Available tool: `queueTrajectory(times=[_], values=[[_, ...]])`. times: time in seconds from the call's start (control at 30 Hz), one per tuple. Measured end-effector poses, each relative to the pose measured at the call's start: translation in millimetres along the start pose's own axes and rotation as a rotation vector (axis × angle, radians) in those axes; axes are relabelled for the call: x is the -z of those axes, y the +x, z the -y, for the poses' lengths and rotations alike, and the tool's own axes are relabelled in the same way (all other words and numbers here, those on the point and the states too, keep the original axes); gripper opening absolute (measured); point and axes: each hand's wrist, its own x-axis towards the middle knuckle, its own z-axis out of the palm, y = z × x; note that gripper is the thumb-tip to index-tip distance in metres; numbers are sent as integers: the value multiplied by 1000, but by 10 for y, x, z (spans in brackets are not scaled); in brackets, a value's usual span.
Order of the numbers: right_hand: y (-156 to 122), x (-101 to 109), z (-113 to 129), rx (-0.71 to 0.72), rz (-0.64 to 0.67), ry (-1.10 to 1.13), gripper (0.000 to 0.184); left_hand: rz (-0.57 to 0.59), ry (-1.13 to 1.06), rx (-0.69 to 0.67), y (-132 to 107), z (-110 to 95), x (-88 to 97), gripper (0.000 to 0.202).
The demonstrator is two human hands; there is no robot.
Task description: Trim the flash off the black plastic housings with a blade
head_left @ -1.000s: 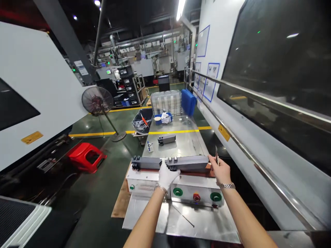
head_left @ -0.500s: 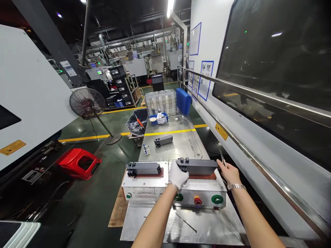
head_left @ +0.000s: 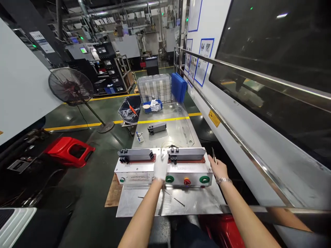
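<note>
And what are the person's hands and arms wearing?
The left hand wears a white glove that ends at the wrist. The right hand has no glove, but a shiny silver band circles that wrist; I can't tell if it's a watch or bracelet. No sleeves show on the forearms.

Cool light brightens the metal table (head_left: 174,134) mid-frame, leaving pale glare; the floor (head_left: 103,179) is darker, with small glints. The window (head_left: 258,41) at upper right mirrors a white streak. The left hand (head_left: 160,167) looks slightly soft. Wide-angle distortion stretches the forearms (head_left: 142,213) toward the bottom edge.
</note>
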Motion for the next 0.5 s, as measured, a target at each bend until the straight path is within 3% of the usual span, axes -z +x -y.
queueTrajectory(times=[0.1,0.17,0.23,0.37,0.5], values=[[-376,8,-373,-16,92,-188,38,146,210,112,-260,433,-33,29],[-551,-45,-558,-20,146,-295,34,246,282,96,-325,672,-127,16],[-606,-126,-646,-11,179,-378,32,279,325,66,-299,809,-247,16],[-474,-235,-654,25,235,-503,32,259,413,67,-161,819,-421,19],[-421,-202,-700,31,283,-596,43,194,402,120,-170,749,-482,22]])
